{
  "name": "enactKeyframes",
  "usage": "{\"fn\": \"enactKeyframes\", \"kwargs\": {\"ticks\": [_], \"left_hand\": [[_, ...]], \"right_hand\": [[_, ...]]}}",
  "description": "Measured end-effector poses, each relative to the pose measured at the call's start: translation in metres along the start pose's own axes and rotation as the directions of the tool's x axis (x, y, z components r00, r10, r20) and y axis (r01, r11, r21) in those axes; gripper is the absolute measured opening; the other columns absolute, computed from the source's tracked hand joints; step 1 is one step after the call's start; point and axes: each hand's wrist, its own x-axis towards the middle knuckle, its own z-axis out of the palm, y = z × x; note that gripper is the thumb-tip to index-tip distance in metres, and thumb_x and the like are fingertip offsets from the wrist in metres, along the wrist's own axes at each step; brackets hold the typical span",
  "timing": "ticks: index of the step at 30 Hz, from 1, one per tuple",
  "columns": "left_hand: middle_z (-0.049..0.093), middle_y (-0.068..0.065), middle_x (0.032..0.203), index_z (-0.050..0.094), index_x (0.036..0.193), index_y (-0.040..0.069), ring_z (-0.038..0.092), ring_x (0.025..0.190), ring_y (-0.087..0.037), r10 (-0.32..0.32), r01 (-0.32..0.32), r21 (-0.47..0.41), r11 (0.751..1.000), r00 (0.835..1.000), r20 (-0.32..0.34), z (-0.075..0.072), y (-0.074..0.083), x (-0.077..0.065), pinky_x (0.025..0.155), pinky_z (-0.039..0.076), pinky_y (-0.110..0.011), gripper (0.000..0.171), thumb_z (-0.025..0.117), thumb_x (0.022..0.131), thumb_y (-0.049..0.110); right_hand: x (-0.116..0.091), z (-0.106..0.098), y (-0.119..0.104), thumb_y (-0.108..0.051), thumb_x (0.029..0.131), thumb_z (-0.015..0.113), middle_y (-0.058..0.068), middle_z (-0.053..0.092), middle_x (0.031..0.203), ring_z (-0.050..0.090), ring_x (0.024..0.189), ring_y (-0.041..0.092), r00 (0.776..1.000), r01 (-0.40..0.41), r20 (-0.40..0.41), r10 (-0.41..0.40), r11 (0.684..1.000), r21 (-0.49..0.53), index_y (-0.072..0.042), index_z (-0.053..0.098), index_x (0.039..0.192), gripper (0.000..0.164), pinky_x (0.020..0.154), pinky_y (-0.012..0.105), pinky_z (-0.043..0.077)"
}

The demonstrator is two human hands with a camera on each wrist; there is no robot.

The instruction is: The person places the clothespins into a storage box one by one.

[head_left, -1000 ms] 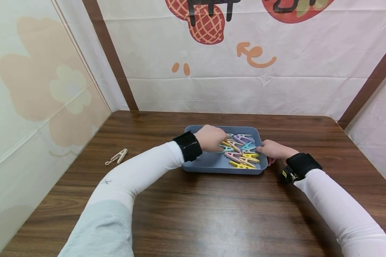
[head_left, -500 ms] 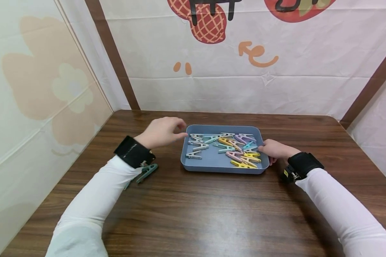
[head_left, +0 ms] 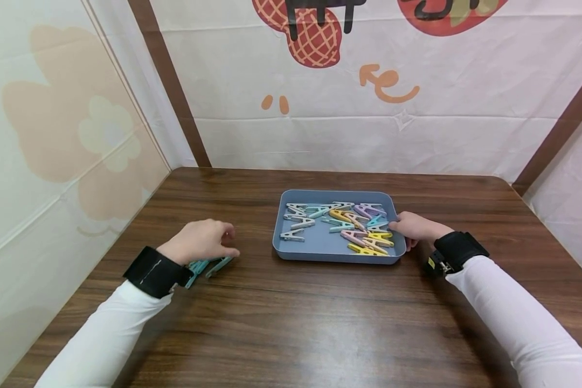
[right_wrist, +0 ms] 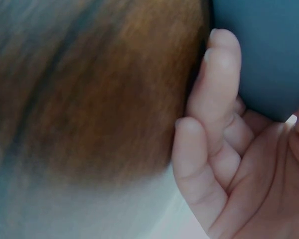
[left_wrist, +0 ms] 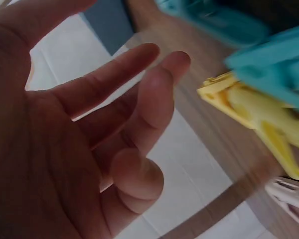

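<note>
My left hand (head_left: pixel 201 241) hovers over teal clothespins (head_left: pixel 219 266) on the left of the table, fingers loosely bent and holding nothing. In the left wrist view, a teal clothespin (left_wrist: pixel 279 62), a yellow clothespin (left_wrist: pixel 274 119) and a pale clothespin (left_wrist: pixel 291 196) lie beyond the fingertips, apart from them. My right hand (head_left: pixel 417 226) grips the right end of a blue-grey tray (head_left: pixel 337 259), thumb at the rim and fingers against the outer wall (right_wrist: pixel 269 55). Several clothespins lie in the tray: grey ones (head_left: pixel 292 235) at left, yellow ones (head_left: pixel 366 249) and other colours at right.
The brown wooden table (head_left: pixel 291 323) runs back to a printed cloth wall (head_left: pixel 330 140). Another cloth wall (head_left: pixel 39 242) stands along its left side. The left hand hides part of the tabletop beneath it in the head view.
My left hand has come out of the tray and moved left and nearer, to above the teal clothespins. The right hand keeps its hold on the tray, which stays in place.
</note>
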Motion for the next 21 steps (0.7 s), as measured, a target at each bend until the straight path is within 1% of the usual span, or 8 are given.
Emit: {"fn": "enactKeyframes", "kwargs": {"ticks": [4, 8, 12, 16, 21], "left_hand": [[0.066, 0.001, 0.084, 0.068, 0.105, 0.007, 0.061, 0.072, -0.014, -0.021, 0.021, 0.012, 1.000, 0.999, 0.037, 0.008, -0.001, -0.012, 0.065, 0.049, -0.039, 0.045, 0.077, 0.080, 0.043], [0.061, 0.004, 0.079, 0.068, 0.106, 0.007, 0.056, 0.068, -0.012, -0.043, 0.042, 0.014, 0.999, 0.997, 0.068, 0.010, 0.002, -0.018, 0.062, 0.046, -0.036, 0.046, 0.079, 0.078, 0.041], [0.058, 0.005, 0.075, 0.068, 0.105, 0.007, 0.051, 0.063, -0.012, -0.063, 0.062, 0.012, 0.998, 0.994, 0.087, 0.012, 0.005, -0.022, 0.058, 0.043, -0.034, 0.044, 0.081, 0.076, 0.038], [0.055, 0.005, 0.071, 0.068, 0.097, 0.010, 0.049, 0.060, -0.012, -0.082, 0.081, 0.020, 0.997, 0.992, 0.094, 0.013, 0.006, -0.025, 0.054, 0.040, -0.032, 0.039, 0.083, 0.074, 0.037], [0.053, 0.004, 0.069, 0.064, 0.085, 0.013, 0.047, 0.059, -0.013, -0.091, 0.089, 0.035, 0.995, 0.992, 0.084, 0.014, 0.007, -0.026, 0.053, 0.038, -0.031, 0.032, 0.084, 0.073, 0.035]], "right_hand": [[0.000, 0.000, 0.000, -0.016, 0.103, 0.040, 0.004, 0.058, 0.058, 0.057, 0.050, 0.014, 1.000, 0.003, 0.003, -0.003, 1.000, 0.003, 0.008, 0.058, 0.098, 0.031, 0.051, 0.027, 0.045], [0.000, 0.000, 0.000, -0.016, 0.103, 0.040, 0.004, 0.057, 0.057, 0.057, 0.049, 0.014, 1.000, 0.007, 0.000, -0.007, 1.000, 0.001, 0.007, 0.058, 0.095, 0.030, 0.050, 0.027, 0.046], [0.001, 0.000, 0.001, -0.016, 0.103, 0.039, 0.004, 0.058, 0.058, 0.057, 0.049, 0.014, 1.000, 0.009, -0.003, -0.009, 1.000, 0.001, 0.007, 0.058, 0.096, 0.030, 0.051, 0.028, 0.046], [0.001, 0.001, 0.002, -0.016, 0.103, 0.039, 0.004, 0.058, 0.058, 0.057, 0.050, 0.014, 1.000, 0.006, -0.006, -0.006, 1.000, 0.001, 0.007, 0.058, 0.099, 0.030, 0.051, 0.027, 0.046], [0.000, 0.001, 0.002, -0.016, 0.103, 0.039, 0.004, 0.058, 0.058, 0.057, 0.049, 0.014, 1.000, 0.009, -0.008, -0.009, 1.000, 0.006, 0.006, 0.058, 0.096, 0.030, 0.050, 0.028, 0.045]]}}
